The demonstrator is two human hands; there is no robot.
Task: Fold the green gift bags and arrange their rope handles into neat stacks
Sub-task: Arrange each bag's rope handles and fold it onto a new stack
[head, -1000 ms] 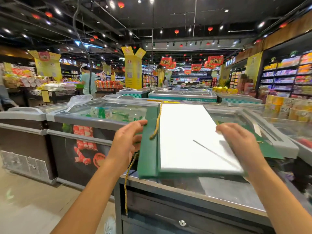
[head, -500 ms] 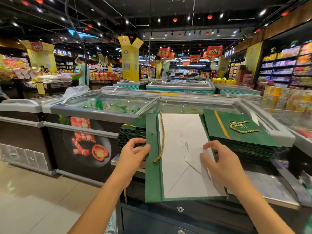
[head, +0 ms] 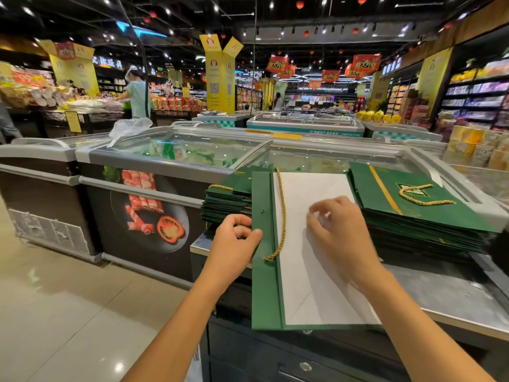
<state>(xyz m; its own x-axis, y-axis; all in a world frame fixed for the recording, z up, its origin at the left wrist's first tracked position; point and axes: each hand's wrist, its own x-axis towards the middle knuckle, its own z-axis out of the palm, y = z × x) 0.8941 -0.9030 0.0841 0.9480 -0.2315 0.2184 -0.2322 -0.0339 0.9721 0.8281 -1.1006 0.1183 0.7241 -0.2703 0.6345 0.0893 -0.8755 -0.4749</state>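
A flattened green gift bag (head: pixel 265 285) lies on the steel counter with its white inside (head: pixel 311 271) facing up. A gold rope handle (head: pixel 282 216) runs down the seam between green and white. My left hand (head: pixel 234 244) pinches the bag's left green edge. My right hand (head: pixel 338 230) rests on the white panel, fingers curled and blurred. A stack of folded green bags (head: pixel 407 216) sits to the right, with a coiled gold handle (head: pixel 418 195) on top. Another green stack (head: pixel 228 202) lies to the left, partly under the bag.
The steel counter (head: pixel 454 299) has drawers below. Glass-topped chest freezers (head: pixel 179 158) stand behind and to the left. Tiled floor (head: pixel 68 299) lies to the left. A person in a pale top (head: pixel 136 92) stands far back among the shop displays.
The bag came down from a raised position onto the counter and slid toward me. My right hand moved up onto the white panel; both stacks came into view.
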